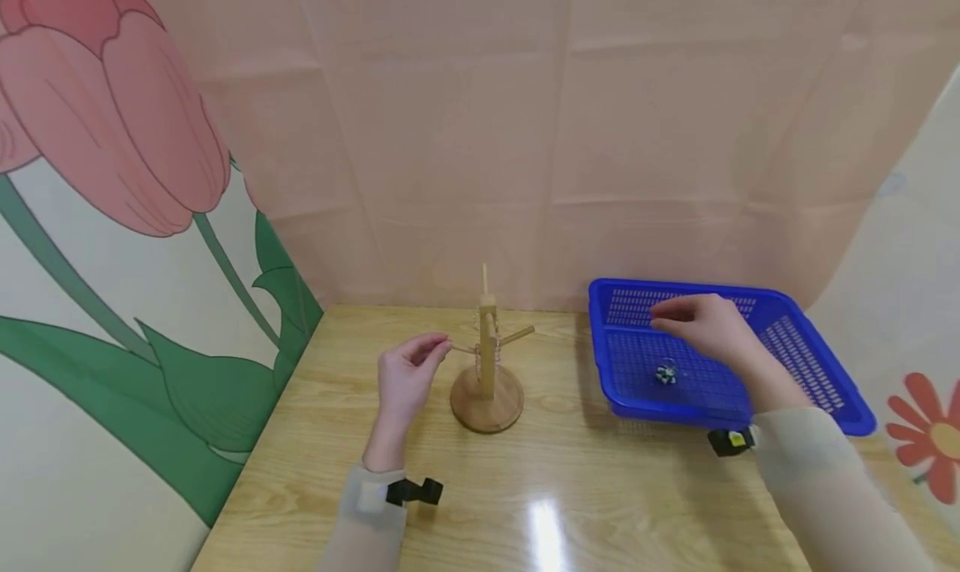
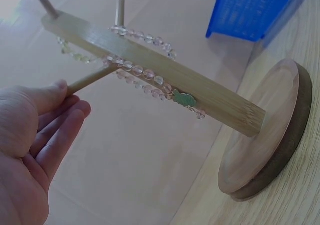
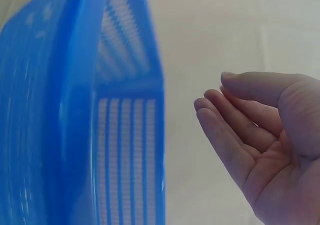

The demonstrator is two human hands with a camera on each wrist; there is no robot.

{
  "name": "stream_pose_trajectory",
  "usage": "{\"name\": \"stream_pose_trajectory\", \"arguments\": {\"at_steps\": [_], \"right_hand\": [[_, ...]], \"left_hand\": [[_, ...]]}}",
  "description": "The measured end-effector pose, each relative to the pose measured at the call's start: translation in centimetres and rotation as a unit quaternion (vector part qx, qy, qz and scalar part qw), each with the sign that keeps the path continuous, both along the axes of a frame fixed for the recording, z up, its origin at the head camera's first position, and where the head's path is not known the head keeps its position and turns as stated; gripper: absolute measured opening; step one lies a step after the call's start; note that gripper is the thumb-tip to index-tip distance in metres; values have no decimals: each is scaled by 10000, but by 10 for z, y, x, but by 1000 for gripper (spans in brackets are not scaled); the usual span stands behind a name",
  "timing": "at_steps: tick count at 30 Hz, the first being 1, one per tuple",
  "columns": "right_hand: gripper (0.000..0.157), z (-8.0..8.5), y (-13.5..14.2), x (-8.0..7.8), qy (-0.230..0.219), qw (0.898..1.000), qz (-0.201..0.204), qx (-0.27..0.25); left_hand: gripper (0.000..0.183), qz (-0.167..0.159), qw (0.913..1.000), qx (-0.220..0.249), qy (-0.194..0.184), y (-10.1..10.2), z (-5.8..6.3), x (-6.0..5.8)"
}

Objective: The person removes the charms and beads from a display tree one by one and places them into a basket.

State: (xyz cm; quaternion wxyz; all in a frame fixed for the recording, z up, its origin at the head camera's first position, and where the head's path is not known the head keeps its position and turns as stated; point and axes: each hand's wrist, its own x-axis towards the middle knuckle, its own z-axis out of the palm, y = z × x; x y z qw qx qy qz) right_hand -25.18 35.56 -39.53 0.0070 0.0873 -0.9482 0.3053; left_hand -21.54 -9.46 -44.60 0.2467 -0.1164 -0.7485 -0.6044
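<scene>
A wooden stand [image 1: 487,359] with several pegs and a round base stands upright on the table. My left hand [image 1: 408,372] pinches the tip of one wooden peg [image 2: 90,80] between thumb and fingers. On that peg hangs a bracelet of clear and pale pink beads [image 2: 149,75] with a green charm [image 2: 184,99]. Other beaded bracelets hang from the stand, one of them pale green [image 2: 75,56]. My right hand [image 1: 708,326], holding nothing, is over the blue basket [image 1: 600,347], its fingers loosely bent. A small dark green and white beaded bracelet [image 1: 666,373] lies inside the basket.
The light wood table [image 1: 480,489] meets a pink cloth [image 1: 450,138] behind the stand. A wall with painted tulips [image 1: 112,105] rises at the left, and a wall with a red flower [image 1: 933,434] at the right.
</scene>
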Motion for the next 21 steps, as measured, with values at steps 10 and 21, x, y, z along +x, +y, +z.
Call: {"name": "stream_pose_trajectory", "arguments": {"at_steps": [10,21], "right_hand": [[42,-6,-51,26,114,9960,-23,-892],[42,-11,-97,46,284,9744,-220,-2221]], "left_hand": [[7,-89,10000,6,-2,-1,-2,1],[7,-83,9999,-14,83,-1,0,0]]}}
